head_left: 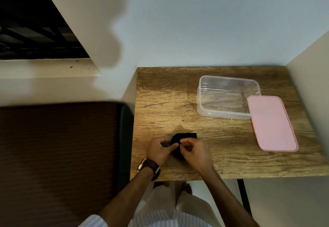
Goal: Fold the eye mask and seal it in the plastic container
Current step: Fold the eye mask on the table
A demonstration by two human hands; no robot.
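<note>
Nearest the camera, two bare forearms reach out over striped fabric and pale trousers to the near edge of a wooden table (160, 102). The left hand (159, 149) wears a dark-strapped watch (148, 168) on its wrist. Its fingers (173, 145) are curled in, and the thumb and forefinger pinch the near left part of a black eye mask (185, 136). The right hand (195, 152) meets it from the other side, fingers bent close together, tips touching the same dark cloth. Both hands have hold of the mask, which is bunched into a small lump lying on the table near its front edge, left of the middle. The hands cover much of it, so how it is folded cannot be told.

Farther back and to the right stands a clear plastic container (201, 102), open and with nothing inside it. A pink lid (271, 123) lies flat on the table just right of the container, its far left corner touching or slipping under the container's rim. Both are well apart from the mask.

The table sits in a corner, pale walls behind it and to the right. A black table leg (244, 196) shows below the near edge. To the left, beside the table, is a dark brown bed (57, 152). Beyond it, high on the left, a dark window (35, 29) is set in the wall.
</note>
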